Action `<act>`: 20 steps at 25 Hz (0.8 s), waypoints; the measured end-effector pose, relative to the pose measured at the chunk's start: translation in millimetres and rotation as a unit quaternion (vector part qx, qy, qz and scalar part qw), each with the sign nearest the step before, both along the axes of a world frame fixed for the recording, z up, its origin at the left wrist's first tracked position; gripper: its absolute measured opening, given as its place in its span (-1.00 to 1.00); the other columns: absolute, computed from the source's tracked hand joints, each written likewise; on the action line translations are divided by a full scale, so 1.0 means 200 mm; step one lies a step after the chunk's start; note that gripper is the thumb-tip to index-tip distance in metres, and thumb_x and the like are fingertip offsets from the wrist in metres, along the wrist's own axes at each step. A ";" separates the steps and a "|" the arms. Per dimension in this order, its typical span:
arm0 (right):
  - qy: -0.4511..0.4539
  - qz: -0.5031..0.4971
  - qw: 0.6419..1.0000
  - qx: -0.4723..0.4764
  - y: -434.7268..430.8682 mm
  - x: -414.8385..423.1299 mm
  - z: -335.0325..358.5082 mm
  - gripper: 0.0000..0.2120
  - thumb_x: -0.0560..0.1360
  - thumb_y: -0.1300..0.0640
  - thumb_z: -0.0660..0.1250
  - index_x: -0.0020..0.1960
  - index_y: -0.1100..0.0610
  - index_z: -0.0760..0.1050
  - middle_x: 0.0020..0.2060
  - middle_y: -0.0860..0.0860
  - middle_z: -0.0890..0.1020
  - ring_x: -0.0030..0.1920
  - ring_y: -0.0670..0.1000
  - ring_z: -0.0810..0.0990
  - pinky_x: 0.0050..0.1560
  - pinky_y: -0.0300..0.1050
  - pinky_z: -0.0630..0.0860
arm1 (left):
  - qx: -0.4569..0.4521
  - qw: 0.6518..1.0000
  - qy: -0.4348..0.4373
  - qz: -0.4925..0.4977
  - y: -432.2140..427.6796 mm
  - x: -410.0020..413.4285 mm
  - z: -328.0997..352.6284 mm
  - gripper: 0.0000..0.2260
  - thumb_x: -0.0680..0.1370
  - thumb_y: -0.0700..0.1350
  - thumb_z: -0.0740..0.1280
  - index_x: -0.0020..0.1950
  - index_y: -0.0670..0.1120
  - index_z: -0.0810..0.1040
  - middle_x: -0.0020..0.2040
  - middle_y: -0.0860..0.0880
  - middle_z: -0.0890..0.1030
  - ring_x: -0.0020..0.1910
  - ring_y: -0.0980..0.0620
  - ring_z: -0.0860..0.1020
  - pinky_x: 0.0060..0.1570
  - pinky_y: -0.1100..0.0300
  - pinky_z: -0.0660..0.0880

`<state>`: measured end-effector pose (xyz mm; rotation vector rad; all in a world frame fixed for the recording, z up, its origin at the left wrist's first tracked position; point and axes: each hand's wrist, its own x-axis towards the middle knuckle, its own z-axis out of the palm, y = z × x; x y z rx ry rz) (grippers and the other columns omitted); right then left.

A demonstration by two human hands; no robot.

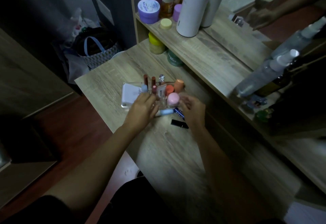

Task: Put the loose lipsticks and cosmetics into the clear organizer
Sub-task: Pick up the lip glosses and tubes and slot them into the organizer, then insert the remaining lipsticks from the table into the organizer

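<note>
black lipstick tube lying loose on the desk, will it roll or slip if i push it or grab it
The black lipstick tube lies on its side on the smooth wooden desk, so a sideways nudge may roll it, though its cross-section is too dark to tell. It looks rigid and small, so probably light. Its finish looks glossy, so a pinch could slip.

home bedroom | vanity table [109,75] | mirror [264,3] | skincare jars [148,11]

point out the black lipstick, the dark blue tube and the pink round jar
black lipstick [179,123], head view, middle of its case
dark blue tube [179,112], head view, printed side
pink round jar [173,98], head view, top of its lid
</note>
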<state>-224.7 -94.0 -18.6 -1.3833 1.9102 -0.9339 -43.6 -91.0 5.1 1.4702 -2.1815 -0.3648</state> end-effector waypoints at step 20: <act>0.097 0.144 0.974 0.145 0.06 -0.21 -0.06 -0.77 0.39 0.34 0.39 0.04 0.24 0.58 -0.04 0.18 0.66 -0.16 0.02 0.55 -0.14 -0.24 0.42 | 0.222 0.972 -0.006 0.075 0.17 -0.03 -0.12 -0.78 0.41 -0.06 0.40 -0.06 -0.18 0.55 -0.10 -0.19 0.63 -0.11 -0.17 0.57 -0.18 0.11 0.42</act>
